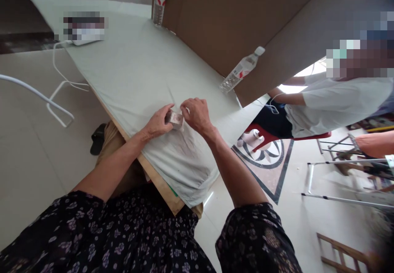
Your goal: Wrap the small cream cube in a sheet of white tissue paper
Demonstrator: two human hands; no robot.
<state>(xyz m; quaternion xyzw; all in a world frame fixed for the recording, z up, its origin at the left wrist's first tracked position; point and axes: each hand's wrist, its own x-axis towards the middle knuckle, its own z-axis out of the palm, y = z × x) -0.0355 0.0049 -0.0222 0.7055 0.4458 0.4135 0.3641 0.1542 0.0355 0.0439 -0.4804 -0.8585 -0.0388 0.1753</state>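
My left hand [158,123] is closed around one side of a small whitish block [176,119] with reddish-brown marks on its face, low over the cloth-covered table [135,72]. Its thumb and fingers grip the block's left end. Just beyond the block's upper right edge, my right hand [197,115] is bent with thumb and fingertips pinched together. Whatever lies between those fingertips is too small to make out. A faint brownish smudge [192,142] marks the pale cloth below the right hand.
A transparent bottle [241,71] leans against a large brown board [215,27]; another bottle [159,2] stands farther back. A white device with a cable [88,39] lies at the far left. A seated person in a white shirt [338,101] is at right, beyond the board.
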